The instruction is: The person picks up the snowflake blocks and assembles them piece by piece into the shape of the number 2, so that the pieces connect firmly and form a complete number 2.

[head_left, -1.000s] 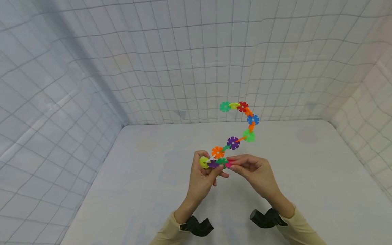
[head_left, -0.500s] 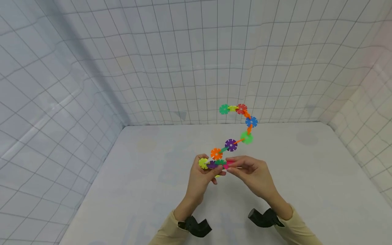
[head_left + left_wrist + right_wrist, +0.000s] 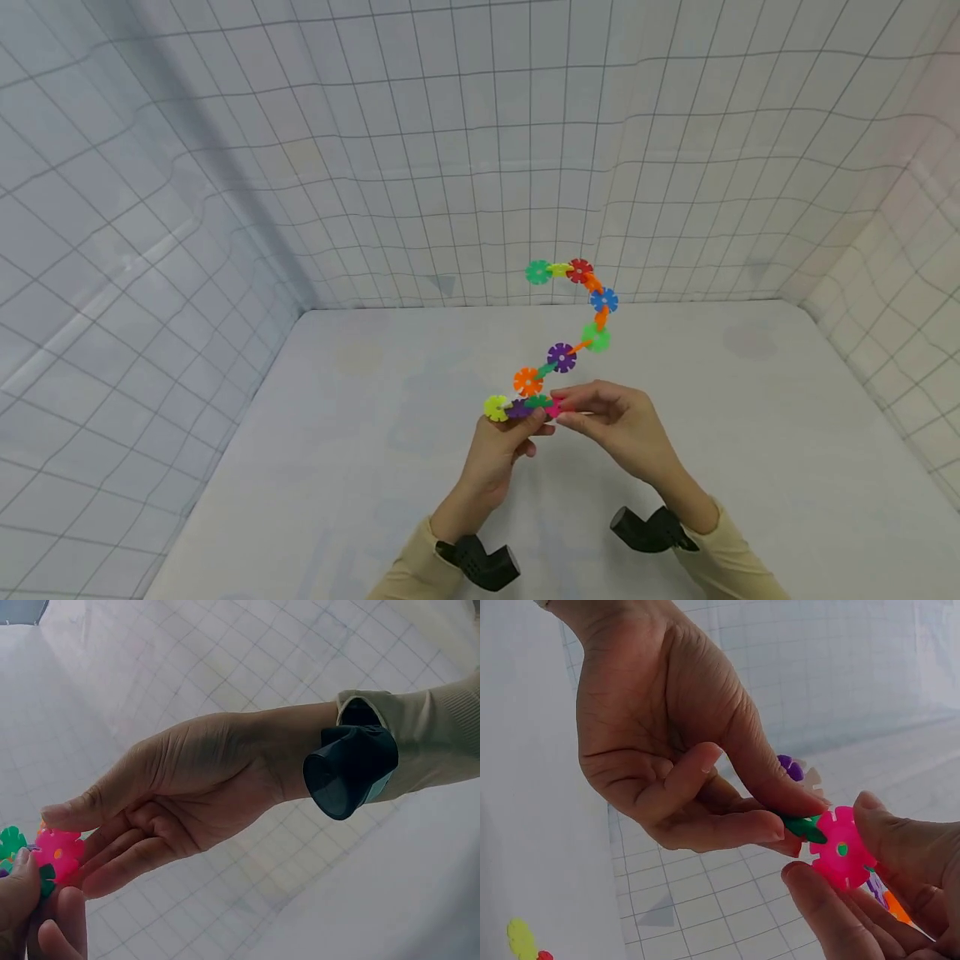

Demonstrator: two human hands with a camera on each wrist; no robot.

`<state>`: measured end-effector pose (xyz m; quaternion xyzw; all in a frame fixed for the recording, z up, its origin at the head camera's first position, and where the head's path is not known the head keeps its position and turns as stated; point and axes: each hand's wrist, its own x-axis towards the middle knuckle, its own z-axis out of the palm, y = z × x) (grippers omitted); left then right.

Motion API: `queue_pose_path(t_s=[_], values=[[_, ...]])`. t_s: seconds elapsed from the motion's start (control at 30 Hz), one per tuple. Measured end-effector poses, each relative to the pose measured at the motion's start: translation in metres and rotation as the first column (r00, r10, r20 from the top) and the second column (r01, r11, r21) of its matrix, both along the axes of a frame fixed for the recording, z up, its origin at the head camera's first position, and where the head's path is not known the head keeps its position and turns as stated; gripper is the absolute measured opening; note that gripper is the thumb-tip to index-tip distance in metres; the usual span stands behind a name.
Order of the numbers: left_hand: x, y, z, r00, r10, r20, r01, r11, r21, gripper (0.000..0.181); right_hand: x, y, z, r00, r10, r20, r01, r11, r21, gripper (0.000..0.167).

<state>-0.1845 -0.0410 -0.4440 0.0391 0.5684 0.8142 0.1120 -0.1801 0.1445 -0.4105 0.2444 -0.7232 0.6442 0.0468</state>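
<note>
A long curving chain of coloured snowflake discs runs forward from my hands, past an orange disc and a blue disc to a green end disc. My left hand pinches a dark green disc between thumb and fingers. Beside it are a purple disc and a yellow disc. My right hand pinches a pink disc by its edge. In the right wrist view the pink and green discs meet edge to edge; whether their slots are fully interlocked I cannot tell.
A white tabletop lies under both hands. Wrinkled white sheeting with a grid pattern walls it at the back and sides. Black wrist mounts sit on both forearms. A yellow disc shows low in the right wrist view.
The chain's far part has swung left and slightly down in view. The left fingers behind the yellow disc have dropped out of sight. Both hands keep their pinch on the green and pink discs.
</note>
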Motion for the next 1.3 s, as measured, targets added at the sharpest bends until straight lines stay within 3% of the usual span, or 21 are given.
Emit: queue_pose_path(t_s=[0.13, 0.3, 0.4, 0.5, 0.63, 0.8, 0.93, 1.0, 1.13, 1.3], values=[[-0.001, -0.002, 0.001, 0.999, 0.037, -0.029, -0.038, 0.999, -0.032, 0.008, -0.005, 0.003, -0.002, 0.997, 0.069, 0.029, -0.069, 0.998, 0.005, 0.022], [-0.006, -0.01, 0.004, 0.996, 0.067, -0.062, -0.07, 0.996, -0.046, 0.009, -0.022, 0.015, -0.013, 0.98, 0.141, 0.143, -0.153, 0.985, 0.074, 0.031], [-0.009, -0.016, 0.006, 0.994, 0.086, -0.073, -0.088, 0.996, -0.025, 0.007, -0.036, 0.02, -0.026, 0.977, 0.086, 0.194, -0.118, 0.979, 0.165, 0.029], [-0.01, -0.021, 0.009, 0.992, 0.098, -0.085, -0.1, 0.995, -0.014, 0.008, -0.049, 0.021, -0.043, 0.981, -0.015, 0.193, -0.042, 0.957, 0.287, 0.03], [-0.011, -0.026, 0.012, 0.99, 0.098, -0.098, -0.1, 0.995, -0.017, 0.008, -0.06, 0.016, -0.064, 0.98, -0.13, 0.148, 0.051, 0.892, 0.45, 0.032], [-0.01, -0.029, 0.015, 0.991, 0.086, -0.103, -0.088, 0.996, -0.014, 0.005, -0.071, 0.005, -0.084, 0.967, -0.236, 0.099, 0.129, 0.785, 0.606, 0.034], [-0.008, -0.029, 0.017, 0.989, 0.078, -0.128, -0.08, 0.997, -0.007, 0.006, -0.076, -0.003, -0.095, 0.958, -0.28, 0.055, 0.163, 0.696, 0.699, 0.036], [-0.008, -0.03, 0.017, 0.987, 0.074, -0.143, -0.076, 0.997, -0.005, 0.007, -0.078, -0.005, -0.098, 0.959, -0.283, 0.026, 0.179, 0.673, 0.717, 0.035], [-0.007, -0.03, 0.018, 0.983, 0.076, -0.164, -0.078, 0.997, -0.006, 0.005, -0.078, -0.004, -0.101, 0.958, -0.287, 0.003, 0.199, 0.672, 0.713, 0.029], [-0.006, -0.032, 0.02, 0.981, 0.079, -0.175, -0.084, 0.996, -0.018, 0.003, -0.077, 0.002, -0.106, 0.96, -0.278, 0.017, 0.191, 0.7, 0.688, 0.028]])
